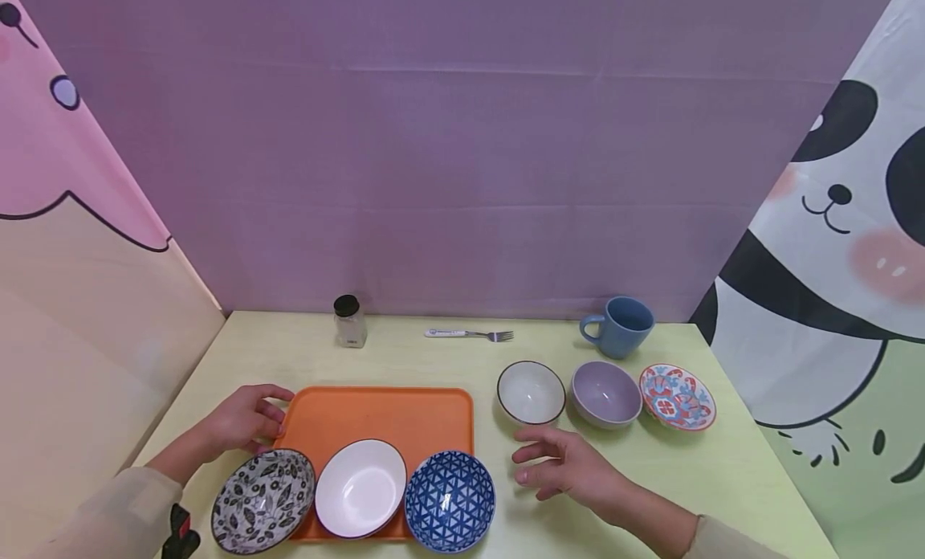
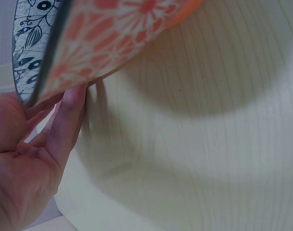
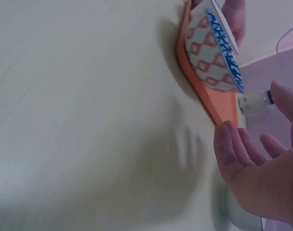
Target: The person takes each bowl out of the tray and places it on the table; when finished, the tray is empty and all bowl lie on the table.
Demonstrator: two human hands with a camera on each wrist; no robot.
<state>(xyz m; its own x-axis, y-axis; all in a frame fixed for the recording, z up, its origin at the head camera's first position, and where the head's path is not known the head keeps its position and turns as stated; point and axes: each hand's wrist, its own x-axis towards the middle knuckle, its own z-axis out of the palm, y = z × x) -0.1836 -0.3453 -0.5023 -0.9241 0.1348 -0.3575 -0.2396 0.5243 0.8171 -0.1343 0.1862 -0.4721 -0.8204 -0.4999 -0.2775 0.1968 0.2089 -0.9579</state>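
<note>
An orange tray (image 1: 386,418) lies on the table with three bowls along its near side. They are a bowl with a black leaf pattern (image 1: 263,501) overhanging the left corner, a white bowl (image 1: 360,488) in the middle and a blue-patterned bowl (image 1: 450,501) at the right corner. My left hand (image 1: 249,418) is at the tray's left edge, just beyond the leaf bowl, fingers loosely bent; whether it touches the rim cannot be told. Over the table right of the tray hovers my right hand (image 1: 560,463), fingers relaxed, holding nothing, near a dark-rimmed white bowl (image 1: 531,394).
Right of that bowl stand a purple bowl (image 1: 605,394) and a red-and-blue patterned dish (image 1: 678,397). A blue mug (image 1: 625,328), a fork (image 1: 470,334) and a black-lidded jar (image 1: 350,324) line the back of the table (image 1: 405,362). Fabric walls enclose three sides.
</note>
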